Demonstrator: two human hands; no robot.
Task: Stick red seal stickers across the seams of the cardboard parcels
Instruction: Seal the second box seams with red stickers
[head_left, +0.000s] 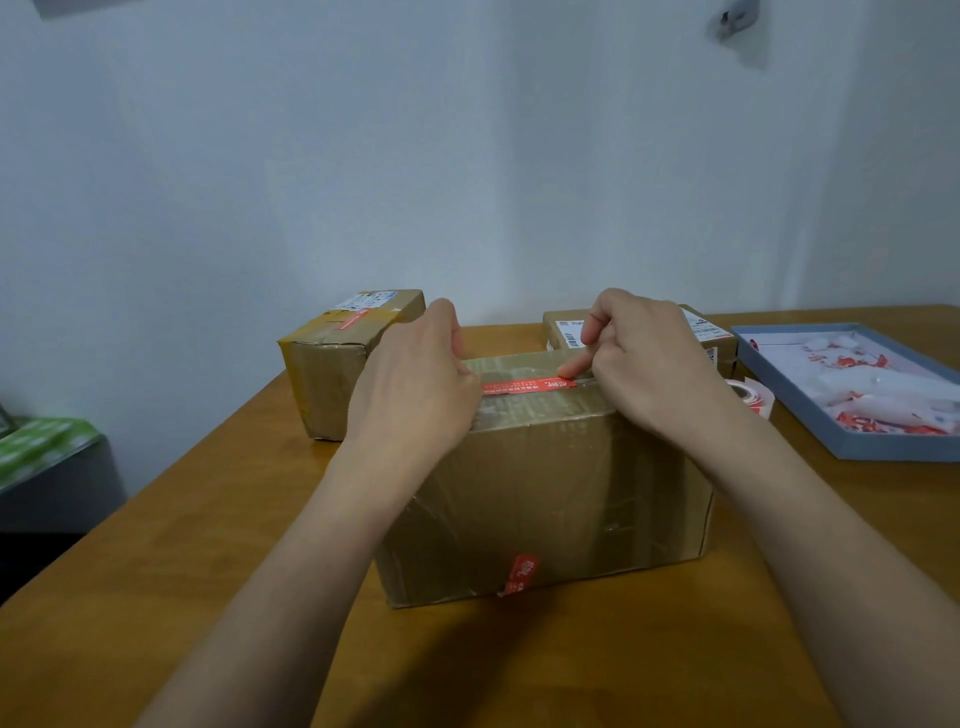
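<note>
Lying between both hands, red seal sticker (527, 387) tops parcel (545, 483).

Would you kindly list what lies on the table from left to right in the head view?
Left parcel → left hand → red seal sticker on the middle parcel → right hand → sticker roll → blue tray.
</note>
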